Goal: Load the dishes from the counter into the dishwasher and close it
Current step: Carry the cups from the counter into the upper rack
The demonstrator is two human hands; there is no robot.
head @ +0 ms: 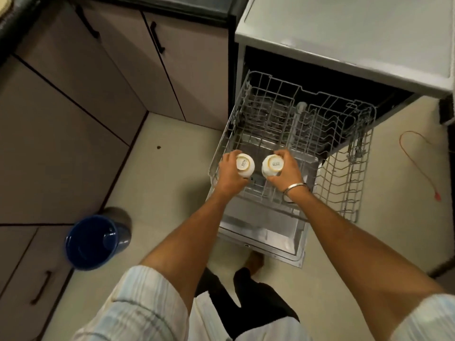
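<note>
Gripping upside-down white cup (pixel 245 164) w/ curled fingers, left hand (pixel 230 175) hovers over pulled-out upper rack (pixel 283 124); right hand (pixel 285 172) likewise wraps 2nd cup (pixel 272 166), just beside.

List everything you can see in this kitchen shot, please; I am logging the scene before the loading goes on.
cups: two, white, upside down, one held in the left hand, one in the right, over the front of the upper rack
upper rack: one, grey wire, pulled out
lower rack: one, grey wire, pulled out, lower right
dishwasher: one, pale grey, open
dishwasher door: one, steel-lined, folded down
bin: one, blue, on the floor left
cabinets: beige, dark handles, left
cord: one, orange, on the floor right
left hand: grip around a cup
right hand: grip around a cup, bangle on wrist
</note>
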